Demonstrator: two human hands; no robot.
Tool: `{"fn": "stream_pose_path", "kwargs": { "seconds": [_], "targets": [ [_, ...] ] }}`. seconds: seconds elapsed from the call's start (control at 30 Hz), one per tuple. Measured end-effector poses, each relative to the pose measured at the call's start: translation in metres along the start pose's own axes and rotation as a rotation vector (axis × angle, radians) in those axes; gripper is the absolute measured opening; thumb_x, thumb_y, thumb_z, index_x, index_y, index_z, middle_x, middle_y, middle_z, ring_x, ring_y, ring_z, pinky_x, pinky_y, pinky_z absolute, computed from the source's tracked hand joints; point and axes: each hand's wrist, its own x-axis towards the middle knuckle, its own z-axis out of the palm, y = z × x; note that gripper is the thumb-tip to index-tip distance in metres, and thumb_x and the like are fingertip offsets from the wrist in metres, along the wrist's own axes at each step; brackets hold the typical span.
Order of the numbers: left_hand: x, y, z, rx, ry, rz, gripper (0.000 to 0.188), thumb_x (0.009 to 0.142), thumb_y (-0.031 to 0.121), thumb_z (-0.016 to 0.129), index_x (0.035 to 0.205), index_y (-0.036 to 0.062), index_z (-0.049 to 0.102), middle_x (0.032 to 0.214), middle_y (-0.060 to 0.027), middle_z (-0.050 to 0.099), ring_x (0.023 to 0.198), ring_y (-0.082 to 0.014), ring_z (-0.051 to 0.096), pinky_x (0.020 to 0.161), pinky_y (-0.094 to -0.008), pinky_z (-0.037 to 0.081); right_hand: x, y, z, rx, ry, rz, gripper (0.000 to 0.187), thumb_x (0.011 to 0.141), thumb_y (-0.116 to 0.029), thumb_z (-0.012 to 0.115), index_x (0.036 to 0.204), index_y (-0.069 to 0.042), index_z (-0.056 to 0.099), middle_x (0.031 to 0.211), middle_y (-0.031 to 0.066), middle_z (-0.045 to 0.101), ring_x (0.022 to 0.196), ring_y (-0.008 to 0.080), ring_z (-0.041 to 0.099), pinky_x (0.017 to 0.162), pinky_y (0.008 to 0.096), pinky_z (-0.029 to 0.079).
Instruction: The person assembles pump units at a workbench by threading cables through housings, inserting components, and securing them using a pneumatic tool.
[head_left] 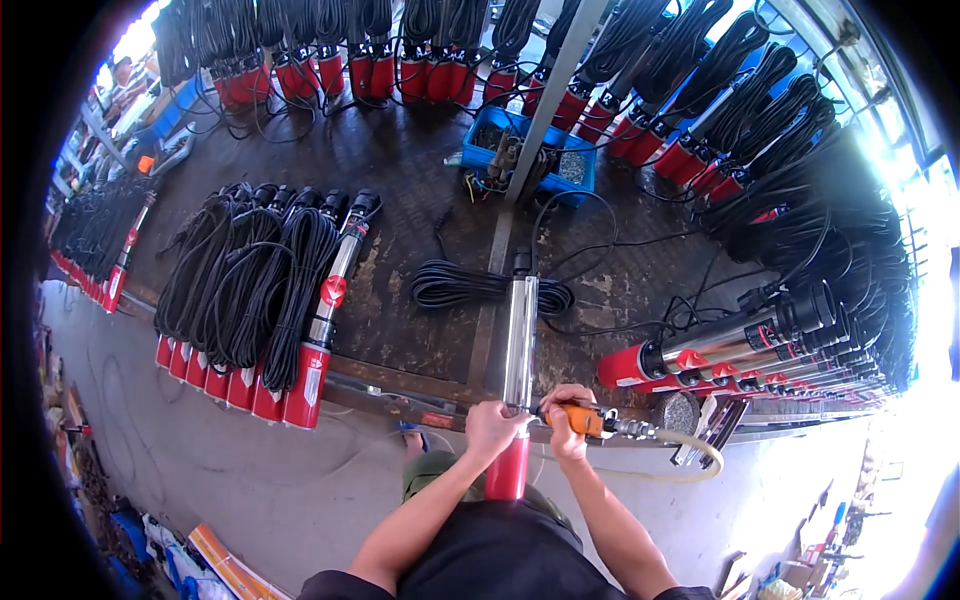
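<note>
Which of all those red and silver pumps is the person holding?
The pump lying alone in the middle of the bench, its red end sticking off the edge. The left hand grips it while the right hand holds an orange tool against it. The others lie in untouched rows.

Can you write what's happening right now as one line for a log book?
left hand: grips long steel pump with red base | right hand: holds orange air tool with pale hose against pump | place: dark workbench

Head-worn fisheye, looking down, workbench (420, 200) near
</note>
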Motion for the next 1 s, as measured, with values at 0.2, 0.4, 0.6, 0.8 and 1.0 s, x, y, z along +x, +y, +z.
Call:
{"fn": "stream_pose_path", "kwargs": {
  "seconds": [0.2,0.4,0.6,0.8,1.0],
  "targets": [
    [-0.006,0.008,-0.001,0.007,0.055,0.016,0.041,0.07,0.038,0.084,0.065,0.0002,0.07,0.064,-0.0178,0.067,0.061,-0.0326,0.068,0.062,-0.0416,0.053,-0.004,0.017,0.0,-0.095,-0.041,-0.086,0.016,0.084,0.001,0.056,0.097,-0.003,0.049,0.087,0.0118,0.057,0.072,0.0154,0.055,0.068,0.0294,0.05],
    [-0.008,0.008,0.002,0.023,0.076,0.03,0.039,0.07,0.037,0.084,0.066,0.0001,0.07,0.065,-0.0181,0.067,0.062,-0.0336,0.069,0.062,-0.0422,0.053,-0.004,0.019,0.001,-0.074,-0.08,-0.094,0.017,0.084,0.003,0.055,0.098,-0.004,0.049,0.09,0.0117,0.057,0.074,0.015,0.056,0.069,0.0292,0.051],
    [-0.005,-0.004,0.005,0.001,0.041,0.113,0.035,0.073,0.031,0.083,0.068,-0.0003,0.067,0.061,-0.0142,0.065,0.057,-0.029,0.065,0.057,-0.0398,0.051,-0.002,0.02,0.0,-0.041,-0.051,-0.075,0.018,0.084,0.006,0.051,0.099,-0.005,0.048,0.09,0.0102,0.057,0.072,0.0139,0.056,0.067,0.0275,0.05],
    [-0.007,-0.034,-0.008,-1.038,-0.093,-0.454,0.017,0.09,-0.006,0.052,0.106,-0.0037,0.057,0.088,-0.0127,0.061,0.075,-0.0239,0.064,0.069,-0.0324,0.056,0.001,0.034,-0.011,-0.1,0.007,-0.033,0.017,0.088,0.0,0.058,0.104,-0.005,0.053,0.088,0.0056,0.057,0.076,0.0133,0.058,0.067,0.0277,0.049],
    [-0.03,-0.019,-0.03,-1.336,-0.2,-0.466,0.021,0.101,-0.003,0.037,0.112,-0.0068,0.054,0.112,-0.0298,0.064,0.104,-0.0406,0.068,0.093,-0.0485,0.059,-0.008,-0.023,0.001,0.192,0.183,0.02,0.024,0.081,0.005,0.052,0.103,-0.005,0.051,0.092,0.0108,0.057,0.073,0.0161,0.056,0.071,0.0319,0.049]
  ]
}}
